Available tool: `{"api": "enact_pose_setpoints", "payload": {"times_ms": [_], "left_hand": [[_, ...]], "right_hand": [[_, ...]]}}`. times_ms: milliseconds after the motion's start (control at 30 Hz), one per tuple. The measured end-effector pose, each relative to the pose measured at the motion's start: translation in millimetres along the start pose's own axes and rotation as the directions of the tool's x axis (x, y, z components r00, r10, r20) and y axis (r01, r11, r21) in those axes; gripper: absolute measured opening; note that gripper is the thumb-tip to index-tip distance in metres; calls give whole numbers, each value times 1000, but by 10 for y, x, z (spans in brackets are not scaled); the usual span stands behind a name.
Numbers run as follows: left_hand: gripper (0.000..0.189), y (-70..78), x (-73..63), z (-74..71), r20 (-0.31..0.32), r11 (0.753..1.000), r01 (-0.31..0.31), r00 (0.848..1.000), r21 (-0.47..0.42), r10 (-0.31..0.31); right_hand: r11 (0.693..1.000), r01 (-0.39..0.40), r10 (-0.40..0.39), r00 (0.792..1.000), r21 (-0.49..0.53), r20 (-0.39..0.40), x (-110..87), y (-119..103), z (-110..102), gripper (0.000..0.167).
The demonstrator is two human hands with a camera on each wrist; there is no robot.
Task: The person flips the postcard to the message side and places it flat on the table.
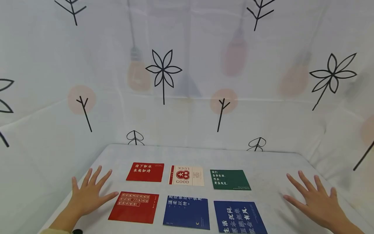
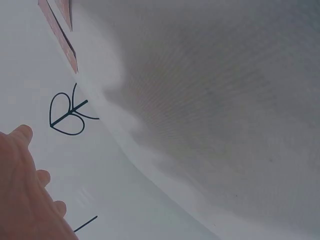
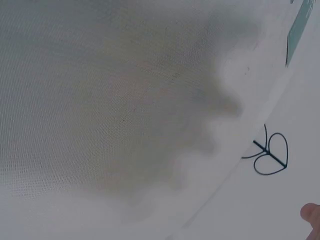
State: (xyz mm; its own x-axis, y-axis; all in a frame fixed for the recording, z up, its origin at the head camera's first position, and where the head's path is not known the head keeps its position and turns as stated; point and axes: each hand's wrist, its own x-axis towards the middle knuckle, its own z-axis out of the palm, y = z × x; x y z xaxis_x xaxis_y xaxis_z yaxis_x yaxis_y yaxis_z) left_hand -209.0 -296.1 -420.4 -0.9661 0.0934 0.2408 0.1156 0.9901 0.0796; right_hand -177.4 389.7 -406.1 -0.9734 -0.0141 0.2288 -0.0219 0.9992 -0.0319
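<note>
Two rows of square printed cards lie flat on a white table point(image 1: 271, 182). At the back are a red card point(image 1: 146, 175), a cream card marked GOOD LUCK point(image 1: 193, 180) and a green card point(image 1: 233, 182). In front lie a red card with boxed characters point(image 1: 131, 213), a blue card with a small moon point(image 1: 184, 216) and another blue card point(image 1: 248, 224). My left hand point(image 1: 83, 196), fingers spread, hovers beside the boxed-character card. To the right of the cards, my right hand point(image 1: 319, 203) is also spread over the table. Both hold nothing.
A white cloth point(image 1: 187, 123) printed with line-drawn flowers, twigs and faded bulbs hangs behind the table and along its sides. A small dark object point(image 1: 77, 231) shows by the left wrist at the bottom edge.
</note>
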Motion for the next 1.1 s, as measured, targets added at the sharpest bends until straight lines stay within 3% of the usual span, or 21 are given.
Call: {"api": "enact_pose_setpoints", "payload": {"times_ms": [300, 833, 1100], "left_hand": [[91, 41, -10, 13, -1, 1000, 5, 1000, -14, -5], [91, 232, 62, 3, -12, 997, 6, 1000, -81, -7], [90, 337, 84, -2, -29, 994, -16, 999, -108, 13]], "right_hand": [[1000, -25, 25, 997, 10, 68, 7, -34, 36, 89], [998, 24, -23, 999, 57, -22, 25, -130, -2, 85], [997, 22, -22, 1000, 71, -6, 58, -189, 27, 85]]}}
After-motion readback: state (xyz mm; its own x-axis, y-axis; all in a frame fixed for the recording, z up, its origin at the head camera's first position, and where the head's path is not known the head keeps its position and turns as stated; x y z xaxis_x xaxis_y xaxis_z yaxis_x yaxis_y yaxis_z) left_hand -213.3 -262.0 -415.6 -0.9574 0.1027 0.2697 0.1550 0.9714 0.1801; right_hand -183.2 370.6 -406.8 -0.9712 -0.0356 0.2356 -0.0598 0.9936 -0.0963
